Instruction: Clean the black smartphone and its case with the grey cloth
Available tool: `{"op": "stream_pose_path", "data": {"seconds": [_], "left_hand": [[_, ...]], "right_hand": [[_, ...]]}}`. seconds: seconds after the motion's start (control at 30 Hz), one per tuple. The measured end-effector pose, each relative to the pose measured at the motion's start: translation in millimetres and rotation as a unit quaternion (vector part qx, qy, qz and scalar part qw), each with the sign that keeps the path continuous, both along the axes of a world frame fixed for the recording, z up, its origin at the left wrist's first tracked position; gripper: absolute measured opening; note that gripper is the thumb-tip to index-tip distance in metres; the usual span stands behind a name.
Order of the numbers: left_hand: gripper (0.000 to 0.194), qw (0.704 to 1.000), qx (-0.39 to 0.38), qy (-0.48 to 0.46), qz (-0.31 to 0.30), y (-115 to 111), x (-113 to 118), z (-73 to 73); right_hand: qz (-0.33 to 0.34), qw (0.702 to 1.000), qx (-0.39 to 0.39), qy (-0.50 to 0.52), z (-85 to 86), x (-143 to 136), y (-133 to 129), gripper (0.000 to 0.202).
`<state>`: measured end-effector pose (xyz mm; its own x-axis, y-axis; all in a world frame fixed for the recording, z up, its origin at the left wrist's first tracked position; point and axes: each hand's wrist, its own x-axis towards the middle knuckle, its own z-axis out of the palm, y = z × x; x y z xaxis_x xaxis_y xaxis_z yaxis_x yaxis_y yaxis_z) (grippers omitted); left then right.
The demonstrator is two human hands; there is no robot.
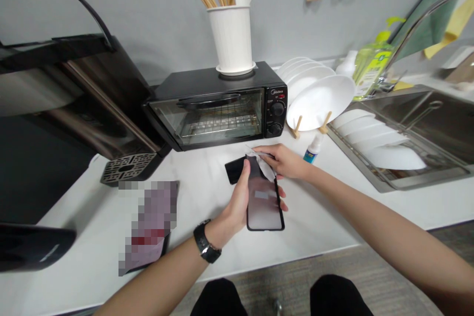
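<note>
A smartphone (263,210) with a black edge rests in my left hand (237,200), thumb along its left side and fingertips showing past its right side. My right hand (283,160) pinches a white wipe (267,170) against the phone's upper end. The wipe lies crumpled over the top right corner of the screen. Behind the phone's upper left, a flat black object (234,170) lies on the white counter (207,177); part of it is hidden. Just right of my right hand stands a small white bottle with a blue label (313,149).
A black toaster oven (218,113) stands behind my hands, with a white utensil cup (231,34) on top. White plates (318,98) lean in a rack to its right. Beyond are a sink (381,185) with bowls (392,155) and a soap bottle (372,66). A black appliance (122,108) stands left.
</note>
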<state>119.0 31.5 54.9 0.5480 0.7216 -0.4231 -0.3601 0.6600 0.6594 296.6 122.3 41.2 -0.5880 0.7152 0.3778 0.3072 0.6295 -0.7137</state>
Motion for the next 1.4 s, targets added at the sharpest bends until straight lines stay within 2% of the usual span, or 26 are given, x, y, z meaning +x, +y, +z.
{"op": "stream_pose_path", "data": {"seconds": [0.13, 0.23, 0.33, 0.4, 0.5, 0.57, 0.67, 0.73, 0.8, 0.9, 0.97, 1.03, 1.13, 1.23, 1.3, 1.4], "left_hand": [[0.086, 0.998, 0.007, -0.026, -0.063, -2, -1, -0.4], [0.09, 0.994, 0.008, -0.033, -0.099, -4, 0, 0.1], [0.088, 0.998, 0.02, -0.013, -0.053, -4, 1, 2.2], [0.089, 0.999, 0.035, 0.003, -0.002, -3, 2, 3.7], [0.092, 0.998, 0.049, 0.01, 0.037, -2, 2, 5.1], [0.091, 0.999, 0.045, -0.005, 0.025, -2, 1, 5.3], [0.091, 0.998, 0.03, -0.029, -0.042, -3, 0, 4.0], [0.091, 0.996, 0.024, -0.025, -0.083, -4, 1, 2.1], [0.088, 0.995, 0.021, -0.014, -0.094, -3, 1, 0.2], [0.088, 0.998, 0.023, -0.014, -0.049, -1, 2, -0.7], [0.09, 0.999, 0.036, -0.016, -0.003, 1, 1, 0.3], [0.091, 0.998, 0.046, -0.022, 0.024, 1, 0, 2.3], [0.088, 0.998, 0.034, -0.044, -0.014, -1, -1, 5.3], [0.083, 0.996, 0.014, -0.066, -0.056, -2, 0, 5.7], [0.076, 0.996, 0.012, -0.074, -0.046, -1, 1, 3.3], [0.062, 0.998, 0.036, -0.06, 0.01, 3, 2, -2.8]], "right_hand": [[-0.044, 0.998, -0.029, 0.041, -1.5, 2, 1, 0.037], [-0.089, 0.996, 0.014, 0.003, 1.9, 4, 0, 0.052], [-0.074, 0.996, 0.04, -0.01, 5.2, 3, -2, 0.047], [-0.035, 0.999, 0.01, 0.017, 5.8, 1, -4, 0.036], [-0.016, 0.997, -0.039, 0.071, 4.4, -2, -4, 0.037], [-0.021, 0.993, -0.06, 0.101, 3.2, -2, -3, 0.037], [-0.045, 0.988, -0.068, 0.128, 2.5, 1, 0, 0.034], [-0.075, 0.99, -0.043, 0.108, 3.1, 2, 1, 0.039], [-0.092, 0.993, -0.003, 0.069, 4.2, 2, 0, 0.045], [-0.071, 0.996, 0.034, 0.044, 6.5, 0, -4, 0.038], [-0.053, 0.996, 0.023, 0.061, 7.9, -2, -5, 0.032], [-0.047, 0.996, -0.008, 0.082, 9.1, -3, -5, 0.034], [-0.075, 0.993, -0.028, 0.083, 10.0, 0, -2, 0.034], [-0.113, 0.992, 0.016, 0.061, 9.0, 3, -1, 0.045], [-0.125, 0.99, 0.038, 0.054, 6.9, 2, -3, 0.048], [-0.128, 0.988, 0.047, 0.065, 3.5, -3, -8, 0.053]]}}
